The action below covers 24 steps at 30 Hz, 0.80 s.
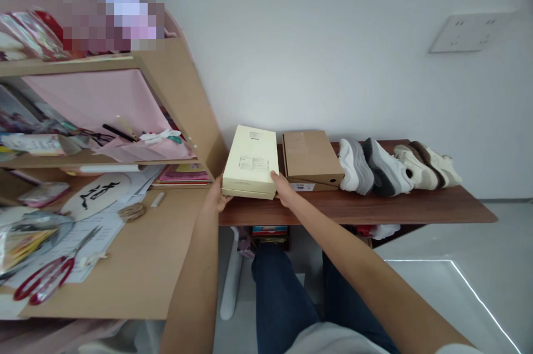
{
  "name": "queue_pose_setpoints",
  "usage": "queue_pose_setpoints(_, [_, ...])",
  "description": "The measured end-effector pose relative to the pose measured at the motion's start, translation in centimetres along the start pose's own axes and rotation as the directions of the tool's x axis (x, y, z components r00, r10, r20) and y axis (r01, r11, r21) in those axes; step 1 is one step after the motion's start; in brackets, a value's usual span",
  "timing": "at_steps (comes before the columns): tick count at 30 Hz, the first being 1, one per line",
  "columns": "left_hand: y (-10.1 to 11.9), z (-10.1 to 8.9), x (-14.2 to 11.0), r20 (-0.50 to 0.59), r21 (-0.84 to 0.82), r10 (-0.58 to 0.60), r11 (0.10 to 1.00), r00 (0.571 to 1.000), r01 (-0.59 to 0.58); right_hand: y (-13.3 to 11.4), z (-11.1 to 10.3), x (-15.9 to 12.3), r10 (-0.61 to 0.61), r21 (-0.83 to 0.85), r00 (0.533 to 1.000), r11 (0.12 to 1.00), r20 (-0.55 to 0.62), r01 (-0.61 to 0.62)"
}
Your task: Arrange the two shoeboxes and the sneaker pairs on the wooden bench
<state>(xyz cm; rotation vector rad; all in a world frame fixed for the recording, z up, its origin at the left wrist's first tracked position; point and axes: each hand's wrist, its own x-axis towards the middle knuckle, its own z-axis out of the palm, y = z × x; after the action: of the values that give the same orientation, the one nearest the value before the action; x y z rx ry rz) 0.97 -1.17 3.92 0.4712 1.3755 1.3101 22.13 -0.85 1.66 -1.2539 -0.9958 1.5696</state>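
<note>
A pale yellow shoe box (251,161) lies on the dark wooden bench (375,207), at its left end next to the desk. My left hand (217,196) grips the box's near left corner. My right hand (283,187) holds its near right corner, thumb on the lid. Both hands are closed on the box. A brown cardboard shoe box (311,158) sits right beside it, touching or nearly so.
Several sneakers (391,168) line the bench to the right of the brown box. A light wooden desk (137,265) at left carries papers, red scissors (41,282) and a shelf unit (175,87). More items sit under the bench. My legs are below.
</note>
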Motion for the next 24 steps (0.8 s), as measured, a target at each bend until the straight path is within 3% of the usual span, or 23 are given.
queue_pose_setpoints(8, [0.8, 0.2, -0.3, -0.021, -0.163, 0.165, 0.972, 0.986, -0.167, 0.5, 1.3, -0.9, -0.062, 0.065, 0.995, 0.996, 0.081, 0.057])
queue_pose_setpoints(15, [2.2, 0.6, -0.6, -0.098, -0.201, 0.204, 0.955, 0.974, -0.220, 0.2, 2.0, -0.4, -0.274, -0.302, 0.962, 0.918, -0.016, 0.256])
queue_pose_setpoints(24, [2.7, 1.2, -1.3, -0.065, -0.105, 0.340, 0.933, 0.938, -0.345, -1.1, 2.9, -1.0, -0.195, -0.453, 0.980, 0.870, 0.050, 0.196])
